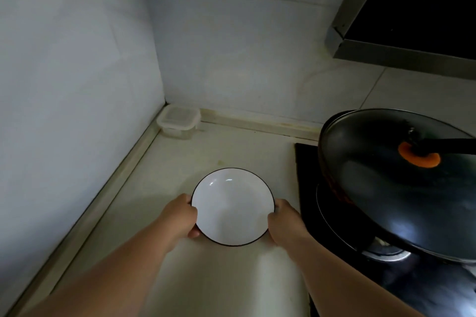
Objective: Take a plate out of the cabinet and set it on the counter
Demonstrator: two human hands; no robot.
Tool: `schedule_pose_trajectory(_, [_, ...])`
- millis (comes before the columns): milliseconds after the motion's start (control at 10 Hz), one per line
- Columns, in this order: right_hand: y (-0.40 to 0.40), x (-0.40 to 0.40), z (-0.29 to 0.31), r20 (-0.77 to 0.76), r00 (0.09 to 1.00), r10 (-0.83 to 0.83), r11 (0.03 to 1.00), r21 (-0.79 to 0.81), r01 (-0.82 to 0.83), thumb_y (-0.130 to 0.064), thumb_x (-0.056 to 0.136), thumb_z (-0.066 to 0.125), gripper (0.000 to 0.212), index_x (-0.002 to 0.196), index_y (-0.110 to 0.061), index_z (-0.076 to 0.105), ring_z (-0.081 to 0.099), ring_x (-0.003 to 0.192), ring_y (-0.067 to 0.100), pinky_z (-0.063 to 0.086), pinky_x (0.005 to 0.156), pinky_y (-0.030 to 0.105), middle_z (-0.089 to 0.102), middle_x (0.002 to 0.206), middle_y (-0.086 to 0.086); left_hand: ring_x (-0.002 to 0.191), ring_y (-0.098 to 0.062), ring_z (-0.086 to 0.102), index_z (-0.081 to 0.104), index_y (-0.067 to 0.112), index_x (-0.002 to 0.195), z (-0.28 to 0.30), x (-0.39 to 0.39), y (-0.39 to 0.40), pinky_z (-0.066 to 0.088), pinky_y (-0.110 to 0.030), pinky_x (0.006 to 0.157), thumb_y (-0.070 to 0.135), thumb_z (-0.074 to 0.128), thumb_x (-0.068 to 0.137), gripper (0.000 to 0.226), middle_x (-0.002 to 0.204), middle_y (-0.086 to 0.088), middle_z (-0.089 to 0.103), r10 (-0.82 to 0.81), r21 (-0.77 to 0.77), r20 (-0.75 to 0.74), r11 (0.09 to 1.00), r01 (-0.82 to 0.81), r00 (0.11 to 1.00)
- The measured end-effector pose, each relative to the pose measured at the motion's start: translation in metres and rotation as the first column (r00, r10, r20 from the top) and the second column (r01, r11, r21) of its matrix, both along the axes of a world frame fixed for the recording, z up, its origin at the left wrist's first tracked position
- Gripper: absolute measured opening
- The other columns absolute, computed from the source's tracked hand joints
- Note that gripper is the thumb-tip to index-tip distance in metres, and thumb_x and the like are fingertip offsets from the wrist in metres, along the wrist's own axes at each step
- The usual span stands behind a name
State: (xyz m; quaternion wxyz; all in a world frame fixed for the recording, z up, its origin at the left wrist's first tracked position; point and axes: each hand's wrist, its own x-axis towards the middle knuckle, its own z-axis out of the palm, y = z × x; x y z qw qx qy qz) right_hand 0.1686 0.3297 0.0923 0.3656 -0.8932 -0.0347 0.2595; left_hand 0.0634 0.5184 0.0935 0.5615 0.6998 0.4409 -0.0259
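Note:
A round white plate (233,206) with a thin black rim is over the pale counter (180,162), near the middle of the view. My left hand (180,217) grips its left edge and my right hand (283,221) grips its right edge. Whether the plate rests on the counter or hangs just above it, I cannot tell. The cabinet is out of sight.
A lidded clear plastic box (179,119) sits in the back corner of the counter against the tiled walls. Close to the plate's right is a black stove (306,175) carrying a big black wok (394,180) with an orange-tipped utensil. A range hood (412,8) hangs at top right.

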Motion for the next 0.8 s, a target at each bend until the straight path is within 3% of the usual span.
schedule_pose_trajectory(100, [0.012, 0.011, 0.001, 0.022, 1.0, 0.008, 1.0, 0.018, -0.009, -0.012, 0.073, 0.035, 0.039, 0.106, -0.017, 0.054, 0.06, 0.087, 0.026, 0.051, 0.073, 0.032, 0.064, 0.098, 0.005, 0.061, -0.024, 0.063, 0.053, 0.017, 0.097, 0.003, 0.013, 0.012, 0.051, -0.028, 0.047, 0.003, 0.035, 0.083, 0.027, 0.086, -0.004, 0.06, 0.013, 0.04, 0.022, 0.999, -0.014, 1.0])
schedule_pose_trajectory(300, [0.036, 0.03, 0.002, 0.011, 1.0, -0.006, 0.997, 0.076, 0.005, -0.011, 0.08, 0.037, 0.03, 0.106, -0.019, 0.05, 0.05, 0.07, 0.011, 0.034, 0.05, 0.02, 0.053, 0.083, -0.005, 0.058, -0.023, 0.062, 0.054, 0.018, 0.094, 0.007, 0.037, 0.035, 0.047, -0.024, 0.039, 0.001, 0.035, 0.081, 0.029, 0.081, -0.003, 0.061, 0.034, 0.098, 0.054, 0.994, -0.039, 0.998])
schedule_pose_trajectory(400, [0.043, 0.036, -0.003, 0.005, 1.0, -0.002, 0.998, 0.062, 0.002, -0.011, 0.08, 0.038, 0.036, 0.113, -0.018, 0.052, 0.05, 0.076, 0.017, 0.035, 0.052, 0.021, 0.054, 0.091, -0.003, 0.061, -0.025, 0.062, 0.056, 0.017, 0.093, 0.003, 0.043, 0.041, 0.05, -0.027, 0.043, 0.0, 0.035, 0.08, 0.03, 0.083, -0.006, 0.062, 0.036, 0.094, 0.052, 0.995, -0.04, 0.998])
schedule_pose_trajectory(600, [0.044, 0.038, -0.006, -0.012, 1.0, 0.01, 0.998, 0.062, -0.01, -0.012, 0.081, 0.036, 0.042, 0.119, -0.019, 0.053, 0.06, 0.092, 0.026, 0.054, 0.08, 0.037, 0.061, 0.102, 0.004, 0.061, -0.023, 0.062, 0.062, 0.017, 0.095, -0.003, 0.043, 0.043, 0.053, -0.028, 0.047, 0.0, 0.035, 0.081, 0.035, 0.082, -0.006, 0.065, 0.039, 0.042, 0.061, 0.998, -0.042, 0.997])
schedule_pose_trajectory(700, [0.042, 0.035, -0.001, -0.012, 0.998, 0.064, 0.997, 0.045, -0.064, -0.017, 0.085, 0.037, 0.036, 0.118, -0.018, 0.052, 0.062, 0.09, 0.032, 0.055, 0.082, 0.04, 0.061, 0.101, 0.009, 0.062, -0.028, 0.061, 0.059, 0.017, 0.08, 0.003, 0.037, 0.041, 0.058, -0.037, 0.063, 0.002, 0.038, 0.084, 0.027, 0.096, -0.017, 0.066, 0.083, -0.03, 0.062, 0.996, -0.081, 0.995])
schedule_pose_trajectory(800, [0.033, 0.029, 0.001, 0.014, 0.998, 0.068, 0.997, 0.035, -0.068, -0.02, 0.09, 0.04, 0.032, 0.12, -0.012, 0.049, 0.058, 0.085, 0.03, 0.054, 0.086, 0.044, 0.057, 0.097, 0.012, 0.071, -0.031, 0.061, 0.058, 0.012, 0.11, 0.01, 0.026, 0.036, 0.058, -0.044, 0.075, 0.006, 0.044, 0.086, 0.028, 0.108, -0.023, 0.063, 0.105, -0.038, 0.083, 0.994, -0.102, 0.991])
